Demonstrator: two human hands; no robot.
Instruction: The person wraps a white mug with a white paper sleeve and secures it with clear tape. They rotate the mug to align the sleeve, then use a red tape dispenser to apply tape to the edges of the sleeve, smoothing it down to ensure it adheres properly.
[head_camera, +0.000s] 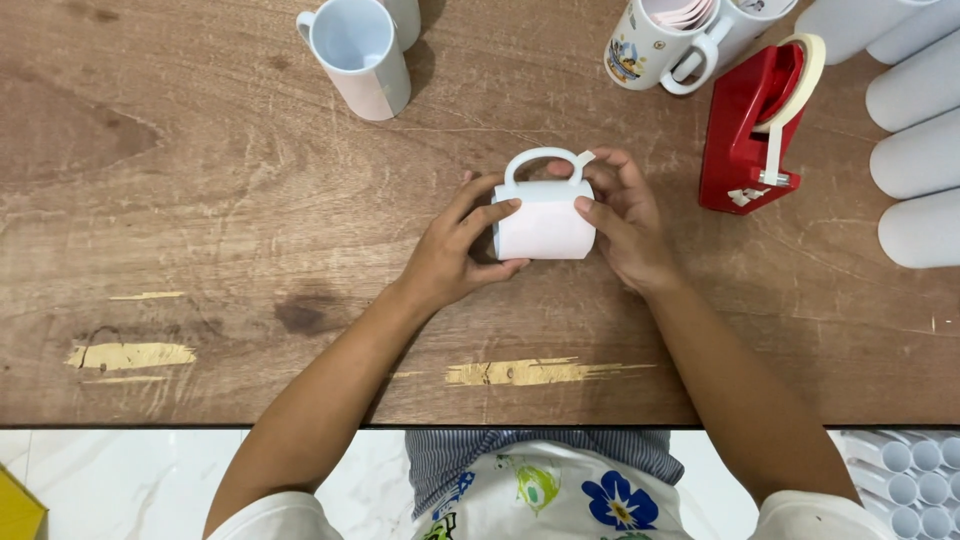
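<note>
A white mug (545, 215) lies on its side on the wooden table (200, 230), handle pointing away from me, with a pale sheet wrapped round its body. My left hand (462, 245) grips the mug's left end, fingers curled over the top. My right hand (622, 215) holds the right end, and its fingertips pinch a short strip of tape at the handle's right base.
A red tape dispenser (748, 130) stands just right of my hands. A white mug (358, 55) stands at the back left, a printed mug (650, 40) at the back centre. White cylinders (915, 150) lie along the right edge. Several white tubes (910, 480) sit below the table.
</note>
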